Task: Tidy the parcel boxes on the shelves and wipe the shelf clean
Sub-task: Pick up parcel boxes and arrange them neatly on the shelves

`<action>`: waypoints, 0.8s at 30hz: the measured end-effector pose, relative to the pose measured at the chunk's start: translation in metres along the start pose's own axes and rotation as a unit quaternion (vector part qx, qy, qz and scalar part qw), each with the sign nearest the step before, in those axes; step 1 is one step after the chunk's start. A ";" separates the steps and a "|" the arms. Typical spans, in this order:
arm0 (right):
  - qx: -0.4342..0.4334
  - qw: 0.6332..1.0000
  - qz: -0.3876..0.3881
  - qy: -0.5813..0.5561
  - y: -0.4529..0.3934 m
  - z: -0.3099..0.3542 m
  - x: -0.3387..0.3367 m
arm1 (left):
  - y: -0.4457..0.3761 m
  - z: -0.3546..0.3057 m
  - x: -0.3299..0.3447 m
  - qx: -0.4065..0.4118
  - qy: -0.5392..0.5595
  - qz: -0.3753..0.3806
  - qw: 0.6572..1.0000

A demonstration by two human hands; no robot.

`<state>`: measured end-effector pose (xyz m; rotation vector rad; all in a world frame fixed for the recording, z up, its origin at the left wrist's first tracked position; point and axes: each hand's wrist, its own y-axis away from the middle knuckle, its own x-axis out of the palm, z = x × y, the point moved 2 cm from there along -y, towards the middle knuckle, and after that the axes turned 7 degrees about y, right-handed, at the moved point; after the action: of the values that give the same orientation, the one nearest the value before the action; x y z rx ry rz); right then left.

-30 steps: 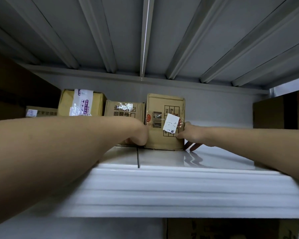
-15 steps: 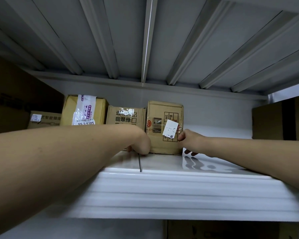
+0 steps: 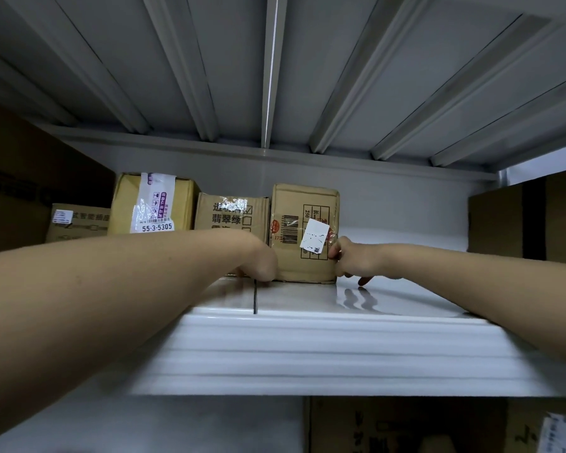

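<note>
Left arm: bare forearm stretched forward from the lower left.
Left hand (image 3: 262,263): fingers curled, pressed to a box's left side.
Right arm: bare, stretched forward from the right.
Right hand (image 3: 353,261): grips the right edge; one finger points down.

dim, wide-angle bowing, glossy shelf (image 3: 406,299) glare

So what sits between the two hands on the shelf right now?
In the head view, only the upright barcode box stands between the left hand and the right hand, both touching its sides.
</note>
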<state>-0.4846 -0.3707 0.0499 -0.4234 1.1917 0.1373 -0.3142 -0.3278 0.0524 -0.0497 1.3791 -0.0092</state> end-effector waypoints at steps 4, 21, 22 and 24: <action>-0.011 0.998 0.005 0.061 0.023 0.011 -0.020 | 0.017 -0.004 -0.013 -0.007 -0.004 -0.077 0.997; -0.033 0.974 -0.163 0.153 0.156 -0.071 -0.074 | 0.116 -0.169 -0.050 0.056 0.039 -0.339 0.938; -0.037 0.972 -0.173 0.157 0.167 -0.081 -0.077 | 0.121 -0.182 -0.049 0.058 0.049 -0.345 0.936; -0.040 0.963 -0.205 0.170 0.192 -0.104 -0.080 | 0.134 -0.213 -0.046 0.057 0.085 -0.357 0.928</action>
<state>-0.6671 -0.2262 0.0442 -0.7788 1.4098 -0.2567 -0.5347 -0.1989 0.0516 -0.4618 1.4653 -0.7184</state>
